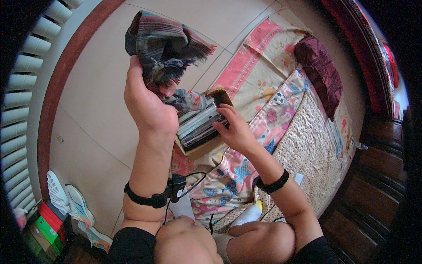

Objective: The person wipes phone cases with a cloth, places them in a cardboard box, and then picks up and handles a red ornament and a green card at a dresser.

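Observation:
A folded plaid cloth [158, 36] with frayed, fringed edges is gripped in my left hand [148, 102], raised above the tiled floor. Below it stands an open cardboard box [201, 150] packed with thin, flat plastic cases [199, 123] set on edge, probably disc cases. My right hand [235, 127] is over the box's right side, its fingertips at the ends of the cases and thumb apart from the fingers. Whether it touches them I cannot tell. Another piece of plaid fabric [189, 100] lies at the box's far left, partly hidden by my left hand.
Patterned cloths [257, 85] and a quilted mat [306, 148] cover the floor at right. On them lies a maroon cushion [319, 72]. Shoes [77, 204] and colourful boxes [47, 224] sit at lower left, near a white radiator [23, 95]. Dark wooden furniture [369, 184] borders the right.

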